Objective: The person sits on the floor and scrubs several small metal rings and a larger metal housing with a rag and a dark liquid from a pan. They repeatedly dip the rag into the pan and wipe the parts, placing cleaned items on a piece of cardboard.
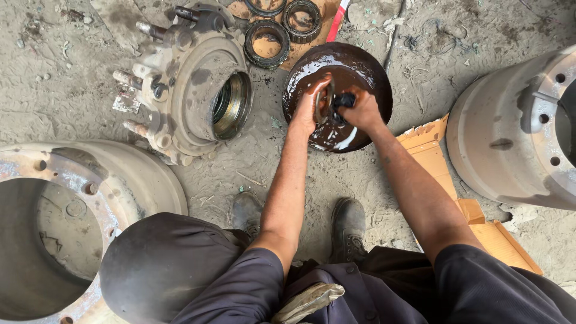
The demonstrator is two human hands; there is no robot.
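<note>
A metal ring part was held over a round pan of dark liquid on the dirt floor, the left hand gripping its edge while the right hand clasped a dark brush against it, a wheel hub lying nearby.

Head view, workshop floor. Round dark basin of brown oily liquid sat on sandy ground. Left hand held a ring-shaped metal part over the liquid; right hand gripped a small dark brush against it. Wheel hub with studs lay just left of the basin. Two bearing rings rested on cardboard behind. Brake drums stood at lower left and far right. Torn cardboard lay under the right forearm. Two dark shoes were planted below the basin.
</note>
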